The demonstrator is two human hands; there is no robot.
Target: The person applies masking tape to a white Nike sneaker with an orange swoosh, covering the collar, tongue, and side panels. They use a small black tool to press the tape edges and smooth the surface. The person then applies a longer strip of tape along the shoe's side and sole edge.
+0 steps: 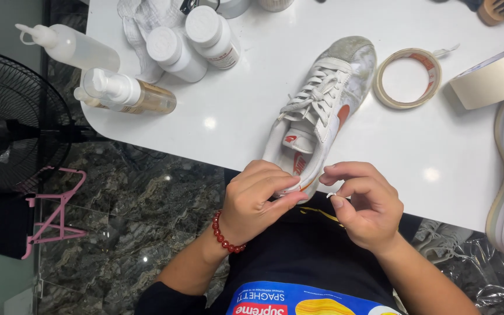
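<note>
White leather sneaker with orange trim (pixel 322 105) lies on the white table (pixel 234 122); left hand (pixel 258 201) clamps its heel, right hand (pixel 363 204) pinches a tiny white scrap; a steady heel grip seems wise.

You've got one view only, head cam, looking steeply down from above your lap, close in; white table (pixel 217 122) edge cuts across mid-frame, marble floor (pixel 135 221) at lower left, fan (pixel 13 128) at the left edge; no 2nd view to overlap w/
</note>
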